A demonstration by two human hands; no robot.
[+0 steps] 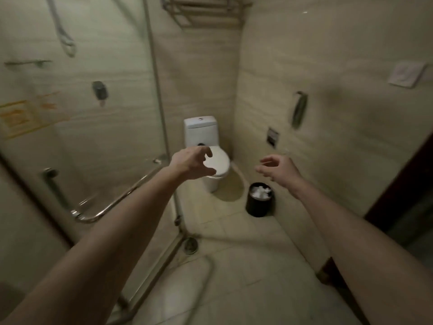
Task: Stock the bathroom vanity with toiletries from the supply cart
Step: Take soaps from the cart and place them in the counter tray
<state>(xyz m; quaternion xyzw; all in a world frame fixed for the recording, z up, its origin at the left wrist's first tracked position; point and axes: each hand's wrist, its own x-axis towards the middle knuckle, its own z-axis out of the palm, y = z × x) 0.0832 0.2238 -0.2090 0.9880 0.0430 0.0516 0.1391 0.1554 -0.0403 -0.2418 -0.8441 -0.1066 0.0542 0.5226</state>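
Both my arms reach forward into a small tiled bathroom. My left hand (191, 164) hangs in the air in front of the toilet, fingers loosely curled, holding nothing. My right hand (277, 170) is raised at about the same height to the right, fingers relaxed and spread, also empty. No vanity, supply cart or toiletries show in this view.
A white toilet (206, 146) with its lid down stands against the far wall. A black bin (260, 202) with white paper in it sits on the floor to its right. A glass shower enclosure (82, 137) with a chrome handle (112, 200) fills the left. A dark door frame (398, 188) is at right.
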